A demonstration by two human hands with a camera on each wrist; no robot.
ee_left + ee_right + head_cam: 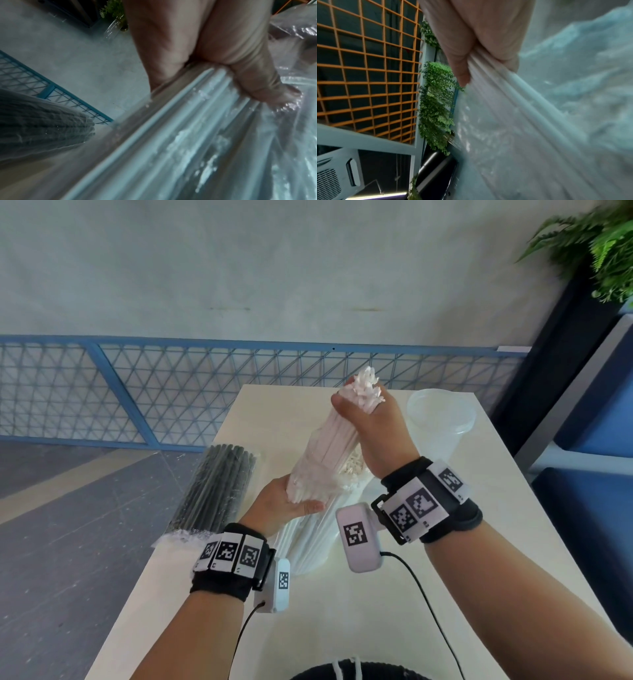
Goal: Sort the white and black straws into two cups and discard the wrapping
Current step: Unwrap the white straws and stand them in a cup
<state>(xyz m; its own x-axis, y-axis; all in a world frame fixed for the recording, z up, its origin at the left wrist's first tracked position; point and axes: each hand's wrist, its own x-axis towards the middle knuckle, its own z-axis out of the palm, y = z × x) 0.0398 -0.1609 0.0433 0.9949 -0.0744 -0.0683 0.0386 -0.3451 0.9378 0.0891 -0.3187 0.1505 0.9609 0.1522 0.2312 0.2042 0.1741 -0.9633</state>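
Two bundles of straws out here: one of white straws [337,440] up off the table, and one of black straws [219,484], still wrapped, lying flat. One clear cup [440,422] stands at the back. Single straws are packed too tightly to count.

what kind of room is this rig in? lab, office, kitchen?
Most likely an office or data-collection space, not a kitchen. A plain table stands against a bare grey wall with a blue mesh railing. An orange wire grid partition and potted ferns also show.
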